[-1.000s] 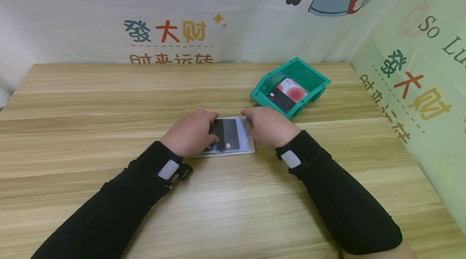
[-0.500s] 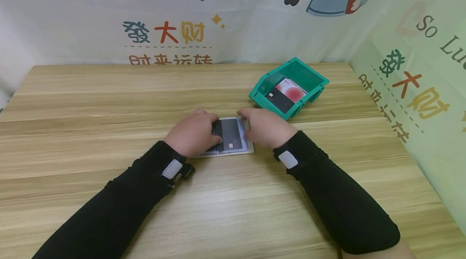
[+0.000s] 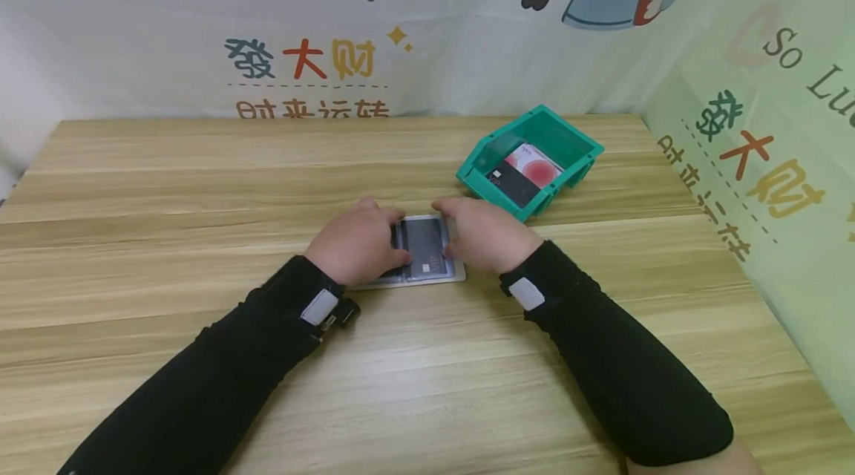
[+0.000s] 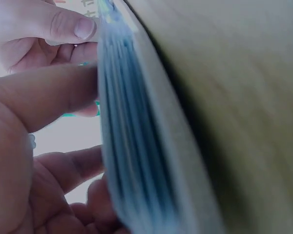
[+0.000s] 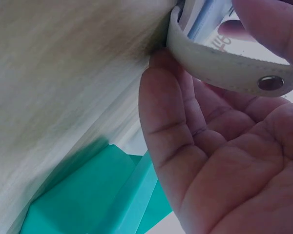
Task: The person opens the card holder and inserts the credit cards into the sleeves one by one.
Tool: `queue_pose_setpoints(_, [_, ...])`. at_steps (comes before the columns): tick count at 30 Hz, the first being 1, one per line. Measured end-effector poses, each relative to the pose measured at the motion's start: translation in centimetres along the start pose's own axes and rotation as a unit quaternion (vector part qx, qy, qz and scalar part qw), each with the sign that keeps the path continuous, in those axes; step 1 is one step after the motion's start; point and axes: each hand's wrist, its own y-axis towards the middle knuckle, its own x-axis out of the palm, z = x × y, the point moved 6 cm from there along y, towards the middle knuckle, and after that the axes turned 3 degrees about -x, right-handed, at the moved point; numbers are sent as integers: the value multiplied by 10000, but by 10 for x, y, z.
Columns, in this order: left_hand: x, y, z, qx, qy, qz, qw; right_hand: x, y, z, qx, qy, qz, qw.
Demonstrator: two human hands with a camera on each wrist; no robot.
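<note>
A pale card holder (image 3: 456, 273) with clear sleeves lies open on the table. Behind the plastic shows a dark card (image 3: 424, 239) marked VIP. Across the holder's left part lies my left hand (image 3: 355, 243), its extended thumb pressing the sleeves. The left wrist view shows the thick stack of page edges (image 4: 129, 122) beside that thumb. At the opposite side my right hand (image 3: 490, 232) touches the holder's right edge, thumb near the card and index finger extended past the far edge. A strap with a metal snap (image 5: 229, 70) curves over its palm in the right wrist view.
A green bin (image 3: 571, 177) stands just beyond my right hand, with a dark VIP card (image 3: 514, 184) and a pink-and-white card (image 3: 537, 165) inside. The wooden table (image 3: 401, 371) meets a printed cloth (image 3: 454, 67) at the back and right.
My left hand has shifted slightly right over the sleeves. The right hand has moved slightly left, its thumb closer to the dark card. The bin stays in place.
</note>
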Motion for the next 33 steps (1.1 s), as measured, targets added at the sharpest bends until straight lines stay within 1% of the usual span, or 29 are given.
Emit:
queue_pose_setpoints(5, [-2, -5, 1, 39, -227, -123, 9997, 0, 0, 0, 42, 21, -6, 10000])
queue_pose_setpoints(8, [-4, -8, 4, 205, -74, -189, 9996, 0, 1, 0, 29, 43, 26, 10000])
queue_pose_setpoints(12, [-2, -10, 9, 380, 311, -234, 9985, 1, 1, 0, -16, 110, 20, 9999])
queue_pose_setpoints(18, [-1, -11, 9, 276, 340, -336, 9985, 2, 3, 0, -12, 350, 17, 9994])
queue_pose_setpoints(23, [-1, -13, 8, 300, 286, -408, 9983, 1, 3, 1, 72, 546, 51, 9985])
queue_pose_setpoints(30, [-4, -9, 4, 175, -82, -181, 9996, 2, 4, 3, 104, 644, 69, 9978])
queue_pose_setpoints(33, [-3, -8, 5, 126, -32, -117, 9998, 3, 4, 3, 112, 646, 34, 9978])
